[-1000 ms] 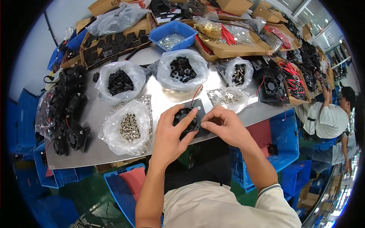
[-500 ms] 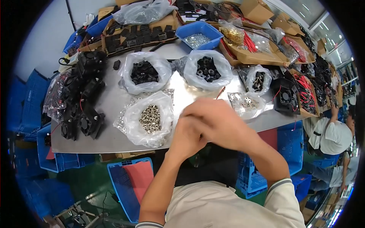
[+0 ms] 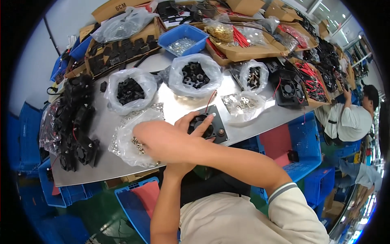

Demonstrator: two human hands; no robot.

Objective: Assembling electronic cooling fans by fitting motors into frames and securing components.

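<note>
My left hand [image 3: 202, 127] grips a black cooling fan [image 3: 219, 118] that stands on the table near its front edge. Its thumb and fingers are spread across the fan's frame, and a red wire rises from the far side. A small round metal fastener sits at the fan's right near corner. Crossing over my left forearm, my right hand [image 3: 152, 140] reaches down to an open clear plastic bag [image 3: 129, 151] of small metal nuts [image 3: 138, 145]. The fingers of this hand are hidden behind its back and among the nuts, so what they hold does not show.
Two plastic bags of black parts [image 3: 131, 90] [image 3: 195, 74] stand behind. To the right lie bags of small parts [image 3: 243, 103] and another fan [image 3: 287, 88]. Stacked fans [image 3: 77, 122] line the left. Blue crates [image 3: 306, 142] sit below the table edge. A co-worker [image 3: 355, 116] is far right.
My hands were together above the table's front. They have parted: the right has moved left to the nut bag, and the left is on the fan. The view has shifted and tilted.
</note>
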